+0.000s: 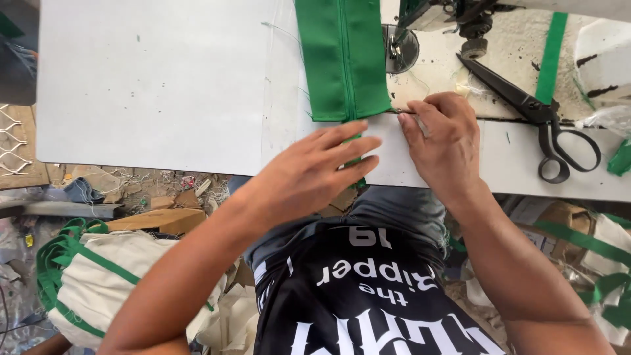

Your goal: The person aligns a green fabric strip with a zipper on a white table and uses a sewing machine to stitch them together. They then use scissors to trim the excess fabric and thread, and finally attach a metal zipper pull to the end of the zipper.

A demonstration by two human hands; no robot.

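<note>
Bright daylight, soft shadows, wide-angle edge distortion.

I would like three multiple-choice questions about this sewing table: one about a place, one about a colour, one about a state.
1. Where do the black scissors lie?
A. right of the right hand
B. under the green fabric strip
C. on the floor

2. What colour is the fabric strip?
A. red
B. green
C. blue

3. How is the left hand?
A. closed in a fist
B. gripping the scissors
C. flat with fingers stretched out

Answers: 1 A, the scissors rest on the white table to the right of that hand. 2 B, it is plainly green. 3 C, the fingers lie extended over the strip's lower end.
</note>
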